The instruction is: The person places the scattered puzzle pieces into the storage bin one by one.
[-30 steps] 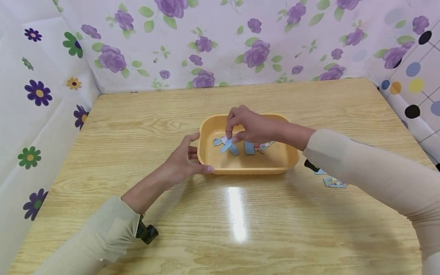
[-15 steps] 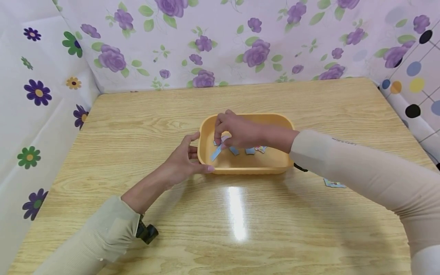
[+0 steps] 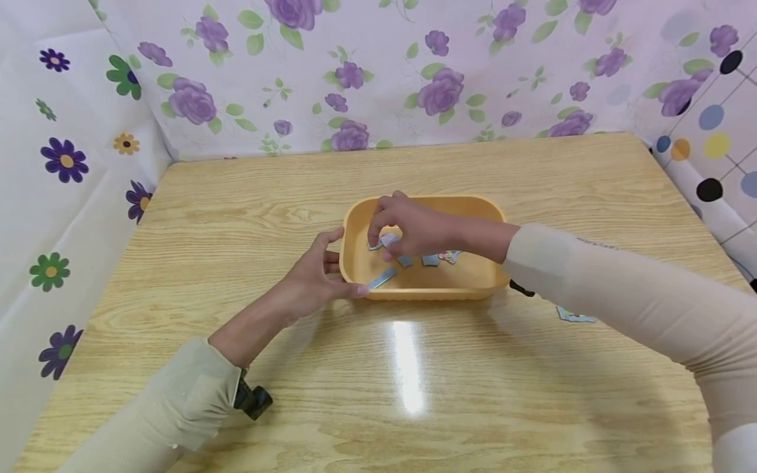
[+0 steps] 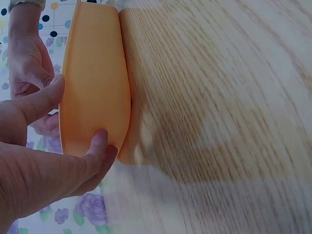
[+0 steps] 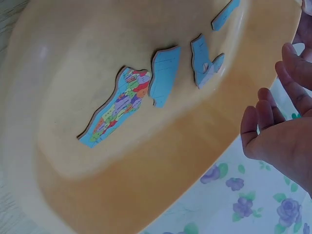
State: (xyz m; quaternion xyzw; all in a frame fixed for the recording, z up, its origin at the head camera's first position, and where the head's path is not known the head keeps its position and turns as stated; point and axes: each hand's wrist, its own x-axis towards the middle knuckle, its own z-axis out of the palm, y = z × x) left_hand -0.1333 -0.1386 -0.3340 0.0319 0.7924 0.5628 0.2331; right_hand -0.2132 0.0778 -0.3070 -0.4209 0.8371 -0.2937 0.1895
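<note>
A yellow-orange plastic tray stands on the table. My left hand grips its left end, thumb over the rim and fingers against the outer wall, as the left wrist view also shows. Inside the tray, a narrow blue puzzle piece lies by the front left corner. My right hand hovers over the tray, fingers bent and apart from the thumb, near a pale puzzle piece. The right wrist view shows nothing held. There, a multicoloured map piece and a wide blue piece lie on the tray floor.
Another printed puzzle piece lies on the wooden table right of the tray, partly under the right sleeve. Flowered sheets stand behind and beside the table.
My right hand carried the narrow blue piece leftward and let it go by the tray's front left corner. The hand has since shifted slightly. My left hand keeps its hold.
</note>
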